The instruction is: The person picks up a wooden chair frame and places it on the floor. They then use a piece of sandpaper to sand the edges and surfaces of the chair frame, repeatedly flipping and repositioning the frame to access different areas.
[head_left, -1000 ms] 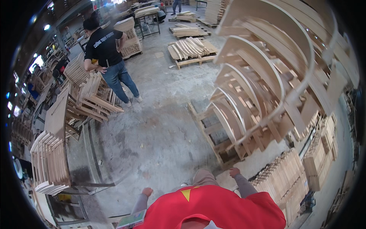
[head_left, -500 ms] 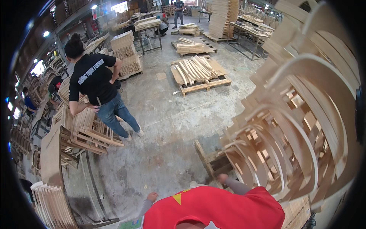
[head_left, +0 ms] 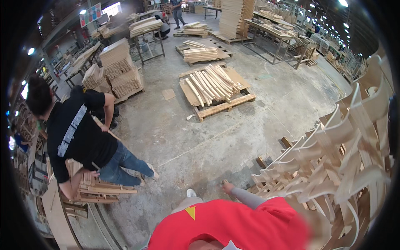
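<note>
Reaching right hand (head_left: pixel 227 187) toward stacked curved wooden chair parts (head_left: pixel 333 166), fingers' state unclear, left hand unseen, co-worker (head_left: pixel 79 137) nearby.

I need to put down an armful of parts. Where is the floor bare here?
Bare concrete lies between the pallet of curved sticks, the co-worker and the stacked curved frames. The right hand hangs over its near edge. It is crowded along the frames and by the slat stacks on the left.
</note>
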{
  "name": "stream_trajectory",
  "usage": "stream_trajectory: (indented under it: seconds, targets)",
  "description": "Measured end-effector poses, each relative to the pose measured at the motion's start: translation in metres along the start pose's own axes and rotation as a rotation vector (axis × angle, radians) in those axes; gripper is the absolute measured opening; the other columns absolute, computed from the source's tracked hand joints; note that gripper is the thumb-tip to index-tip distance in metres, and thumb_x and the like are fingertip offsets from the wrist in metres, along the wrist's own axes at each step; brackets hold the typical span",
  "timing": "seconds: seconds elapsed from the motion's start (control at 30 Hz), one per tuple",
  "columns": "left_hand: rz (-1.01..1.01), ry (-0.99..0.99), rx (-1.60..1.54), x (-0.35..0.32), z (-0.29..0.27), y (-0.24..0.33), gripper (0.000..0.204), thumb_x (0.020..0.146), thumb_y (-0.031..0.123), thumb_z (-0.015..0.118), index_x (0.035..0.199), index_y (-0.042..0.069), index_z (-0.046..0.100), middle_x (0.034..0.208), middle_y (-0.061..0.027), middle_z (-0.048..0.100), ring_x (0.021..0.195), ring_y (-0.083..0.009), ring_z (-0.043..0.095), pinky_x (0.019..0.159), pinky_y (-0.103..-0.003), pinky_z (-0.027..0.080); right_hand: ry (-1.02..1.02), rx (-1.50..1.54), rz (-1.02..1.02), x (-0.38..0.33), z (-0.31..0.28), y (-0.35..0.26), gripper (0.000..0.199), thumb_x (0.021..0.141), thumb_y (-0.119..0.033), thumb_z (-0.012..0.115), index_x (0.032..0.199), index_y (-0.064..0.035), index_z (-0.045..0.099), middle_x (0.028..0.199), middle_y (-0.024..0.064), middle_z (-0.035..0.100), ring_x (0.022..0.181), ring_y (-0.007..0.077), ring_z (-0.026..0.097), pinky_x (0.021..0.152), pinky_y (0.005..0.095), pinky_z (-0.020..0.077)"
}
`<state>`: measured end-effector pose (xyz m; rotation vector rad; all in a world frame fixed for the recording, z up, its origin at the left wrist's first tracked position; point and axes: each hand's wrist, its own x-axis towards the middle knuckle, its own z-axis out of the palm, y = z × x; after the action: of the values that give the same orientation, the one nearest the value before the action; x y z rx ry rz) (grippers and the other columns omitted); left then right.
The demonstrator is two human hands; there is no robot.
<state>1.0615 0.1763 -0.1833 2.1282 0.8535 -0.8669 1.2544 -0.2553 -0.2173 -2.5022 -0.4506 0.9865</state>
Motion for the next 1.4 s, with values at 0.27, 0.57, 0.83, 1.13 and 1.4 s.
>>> stream_trajectory:
  seconds: [0.27,0.57,0.83,1.13,1.4]
  targets:
    - [0.194,-0.029,-0.076,0.192,-0.202,0.217,0.033,0.075,0.019,0.05,0.107,0.009,0.053,0.078,-0.0014,0.055,0.061,-0.0143,0.053,0.046,-0.032,0.044,0.043,0.181,0.718,0.005,-0.071,0.117,0.029,0.071,-0.027,0.05,0.089,-0.0063,0.06,0.09,0.0171,0.058,0.081,0.0315,0.056,0.069,0.0406,0.0436]
    - [0.396,-0.155,-0.216,0.325,-0.195,0.44,0.02,0.08,0.015,0.045,0.095,0.006,0.054,0.063,-0.0056,0.053,0.053,-0.0125,0.05,0.039,-0.028,0.038,0.087,0.04,0.799,0.151,-0.225,0.169,0.02,0.069,-0.019,0.05,0.075,-0.0062,0.064,0.08,0.0173,0.061,0.07,0.0314,0.059,0.06,0.0413,0.0461]
    - [0.44,-0.088,0.029,0.398,-0.252,0.52,0.02,0.077,0.019,0.047,0.08,0.002,0.055,0.062,-0.0072,0.055,0.057,-0.0149,0.052,0.048,-0.03,0.042,0.368,0.265,0.404,0.452,-0.464,0.081,0.026,0.07,-0.013,0.047,0.089,-0.0039,0.062,0.091,0.0194,0.06,0.084,0.0318,0.058,0.076,0.0388,0.0451]
    - [0.204,-0.077,0.05,0.496,-0.345,0.598,0.038,0.074,0.03,0.048,0.101,0.005,0.058,0.102,-0.0148,0.058,0.096,-0.0291,0.054,0.083,-0.037,0.041,0.256,0.039,0.163,0.692,-0.553,0.013,0.029,0.07,-0.023,0.052,0.094,-0.0107,0.062,0.081,0.0142,0.062,0.073,0.0282,0.06,0.068,0.0382,0.0468]
    - [0.268,-0.174,0.272,0.659,-0.506,0.648,0.037,0.076,0.033,0.045,0.092,0.003,0.061,0.096,-0.0195,0.058,0.092,-0.034,0.055,0.081,-0.043,0.041,-0.321,0.298,0.465,0.774,-0.559,0.02,0.035,0.074,-0.007,0.047,0.108,-0.0026,0.052,0.082,0.011,0.062,0.058,0.02,0.061,0.048,0.0314,0.0501]
